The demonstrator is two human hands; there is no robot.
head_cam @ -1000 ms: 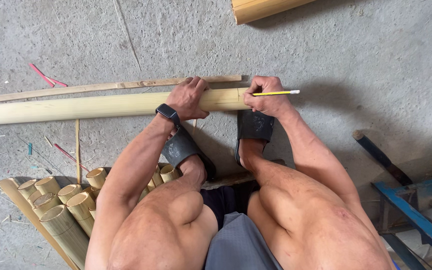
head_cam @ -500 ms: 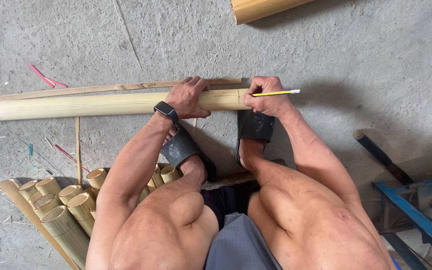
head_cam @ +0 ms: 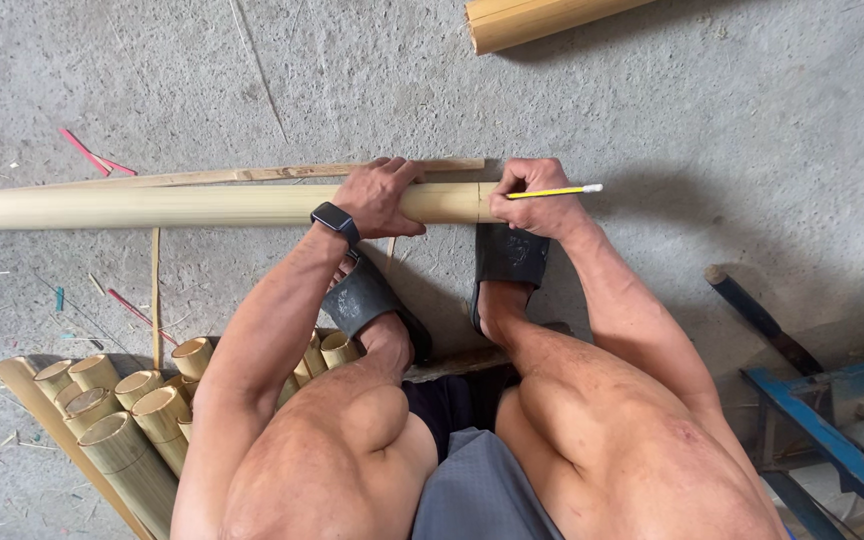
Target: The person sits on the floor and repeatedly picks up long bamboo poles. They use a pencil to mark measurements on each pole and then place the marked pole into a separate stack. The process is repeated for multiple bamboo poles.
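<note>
A long pale bamboo pole (head_cam: 152, 207) lies across the concrete floor in front of my feet. My left hand (head_cam: 380, 195), with a black watch on the wrist, grips over the pole near its right end. My right hand (head_cam: 537, 198) is closed on a yellow pencil (head_cam: 552, 191) with its tip against the pole's end. A thin bamboo strip (head_cam: 252, 176) lies just behind the pole. My feet in black sandals (head_cam: 508, 255) rest just below the pole.
Several short cut bamboo tubes (head_cam: 122, 410) are stacked at the lower left. Another bamboo piece (head_cam: 542, 18) lies at the top edge. A dark-handled tool (head_cam: 757, 318) and a blue metal frame (head_cam: 832, 440) are at the right. Small red and blue scraps dot the floor.
The pole and both hands sit slightly lower in the view; the left hand has shifted a little along the pole. The pencil stays at the pole's end.
</note>
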